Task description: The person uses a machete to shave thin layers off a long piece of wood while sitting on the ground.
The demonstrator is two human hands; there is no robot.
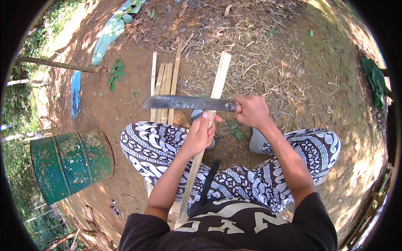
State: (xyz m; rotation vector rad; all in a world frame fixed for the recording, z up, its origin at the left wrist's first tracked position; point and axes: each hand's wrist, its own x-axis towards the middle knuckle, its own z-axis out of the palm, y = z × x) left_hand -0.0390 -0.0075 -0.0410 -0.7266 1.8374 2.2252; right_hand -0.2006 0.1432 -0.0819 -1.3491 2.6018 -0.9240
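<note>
My left hand (201,136) is closed around a long pale wooden strip (221,75), which runs from beside my lap out over the ground ahead. In my right hand (252,111) is the handle of a machete (184,103). Its dark, broad blade points left and lies across the strip, just beyond my left thumb. Whether the edge bites into the wood cannot be made out. Several more wooden strips (164,85) rest side by side on the ground to the left of the blade.
Curled shavings (268,62) litter the dirt ahead. A rusty green drum (72,161) is at the left, with a blue sheet (76,94) and a thin tree trunk (58,63) beyond it. My patterned trousers (155,140) frame the work on both sides.
</note>
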